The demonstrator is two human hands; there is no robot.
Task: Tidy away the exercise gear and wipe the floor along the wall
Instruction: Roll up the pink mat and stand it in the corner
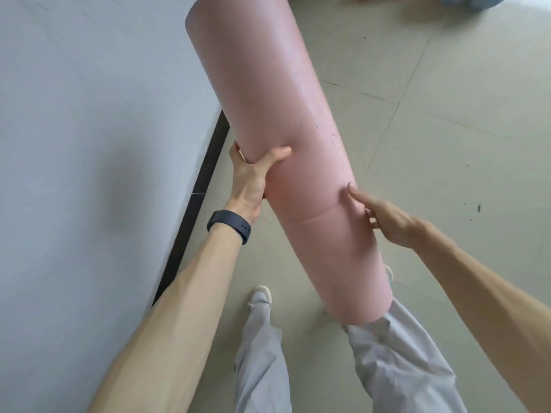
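While both hands hold it off the floor (447,144), one pink mat roll (286,144) slants beside the wall (74,144). Left hand (250,177) has fingers wrapped around its near side, thumb on top; right hand (384,219) presses flat-fingered against its other side. One black wristband (229,226), two shoes, one dark baseboard (193,210).
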